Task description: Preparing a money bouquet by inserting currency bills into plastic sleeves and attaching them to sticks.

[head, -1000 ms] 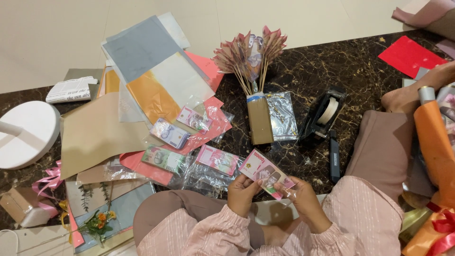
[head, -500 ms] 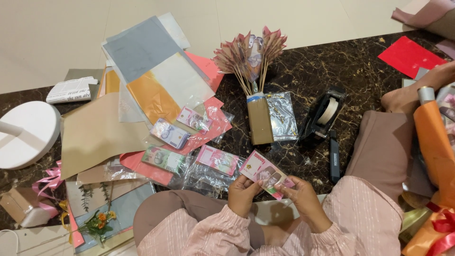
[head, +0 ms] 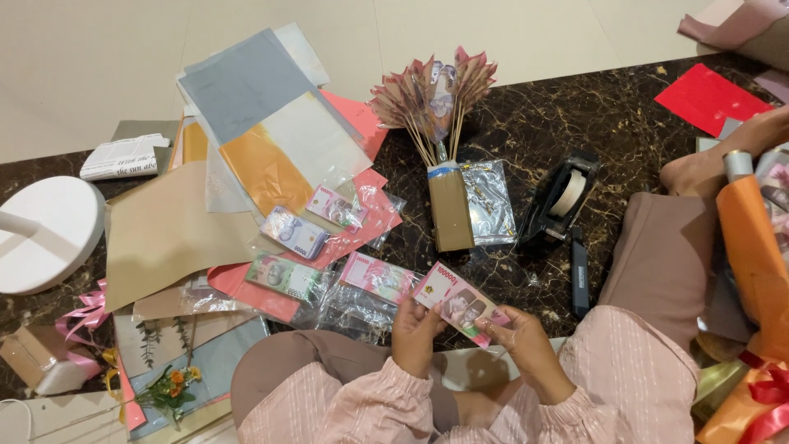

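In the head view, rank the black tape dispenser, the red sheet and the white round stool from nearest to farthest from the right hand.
1. Black tape dispenser, up and right of the right hand.
2. Red sheet, far upper right.
3. White round stool, far left edge.

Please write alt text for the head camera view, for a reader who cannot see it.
Both hands, left hand and right hand, hold a stack of pink banknotes over a dark marble floor. Beyond them lie bagged banknote bundles, coloured paper sheets, a fan bouquet of folded notes and a tape dispenser.

The banknotes' (head: 459, 306) lower edge is hidden behind the left hand (head: 415, 333) and right hand (head: 526, 345); bottom edge crops both sleeves (head: 345, 407).
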